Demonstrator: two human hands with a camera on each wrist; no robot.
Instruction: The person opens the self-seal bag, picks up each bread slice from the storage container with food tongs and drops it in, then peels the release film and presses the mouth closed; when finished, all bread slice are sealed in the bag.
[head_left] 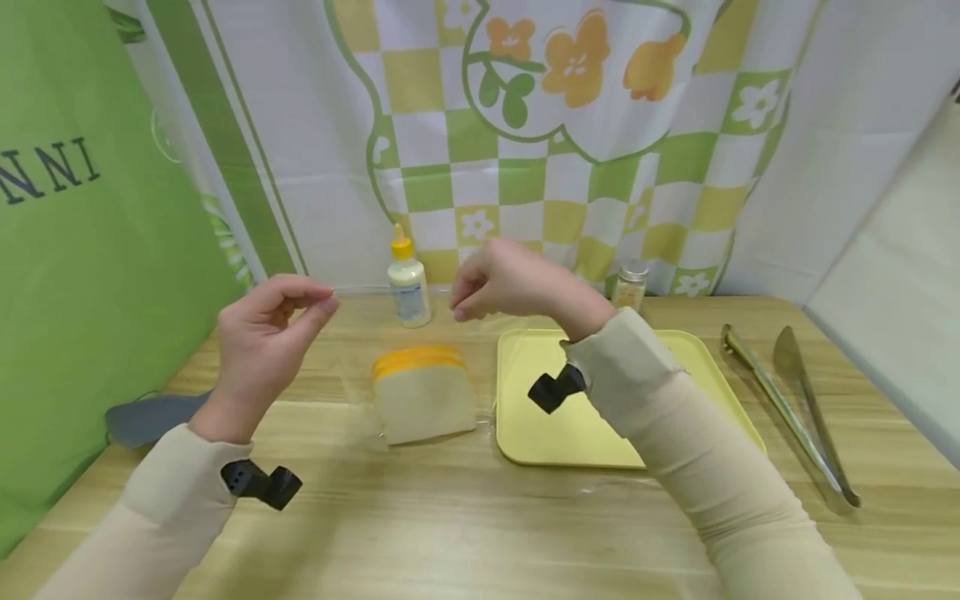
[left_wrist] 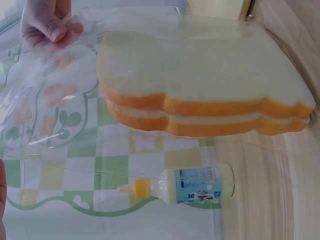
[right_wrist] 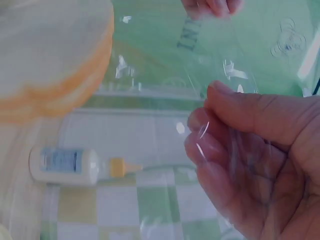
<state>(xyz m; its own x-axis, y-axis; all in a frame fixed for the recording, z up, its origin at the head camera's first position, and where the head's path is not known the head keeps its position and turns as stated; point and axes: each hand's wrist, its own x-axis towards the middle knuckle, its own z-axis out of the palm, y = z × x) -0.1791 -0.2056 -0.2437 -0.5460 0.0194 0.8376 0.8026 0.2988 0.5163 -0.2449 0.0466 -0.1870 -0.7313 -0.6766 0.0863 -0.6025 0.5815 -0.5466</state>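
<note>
Both hands hold up the top of a clear plastic bag point(right_wrist: 235, 70), its film stretched between them and catching glints of light. My left hand point(head_left: 266, 342) pinches one corner between thumb and fingers. At the other corner, the right hand point(head_left: 517, 283) pinches the film with the fingertips bent down; in the right wrist view its fingers point(right_wrist: 215, 175) show behind the shiny plastic. Two stacked slices of white bread point(head_left: 425, 400) with orange crust appear through the film, below and between the hands. In the left wrist view the slices point(left_wrist: 190, 65) lie flat against each other.
Behind the bread stands a squeeze bottle point(head_left: 408, 287) with a yellow nozzle. A yellow tray point(head_left: 517, 433) lies under the right forearm, with a small jar point(head_left: 630, 287) behind it. Metal tongs point(head_left: 780, 400) rest at the right, and a dark grey flat object point(head_left: 150, 419) at the left.
</note>
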